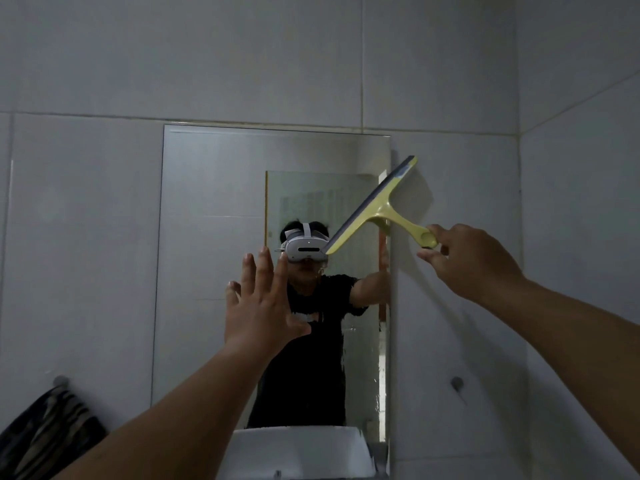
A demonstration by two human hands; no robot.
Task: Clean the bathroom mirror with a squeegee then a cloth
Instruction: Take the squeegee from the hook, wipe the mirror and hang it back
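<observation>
**Up high: squeegee at the mirror's right edge**

Right hand [474, 261] holds the yellow squeegee [375, 206] by the very end of its handle, w/ fingers [437, 233] pinching it. Its long blade is tilted, low on the left & high on the right. The top tip sticks out past the mirror [214, 202] onto the grey wall tiles [457, 174]. Can't tell if the blade touches the glass.

Left hand [263, 306] is up in front of the mirror, flat & open, fingers spread, holding nothing.

Wet streaks show low on the right of the glass. A white sink [298, 452] sits below. A dark striped cloth [45, 434] hangs on a wall hook at bottom left, well apart from both hands.
</observation>
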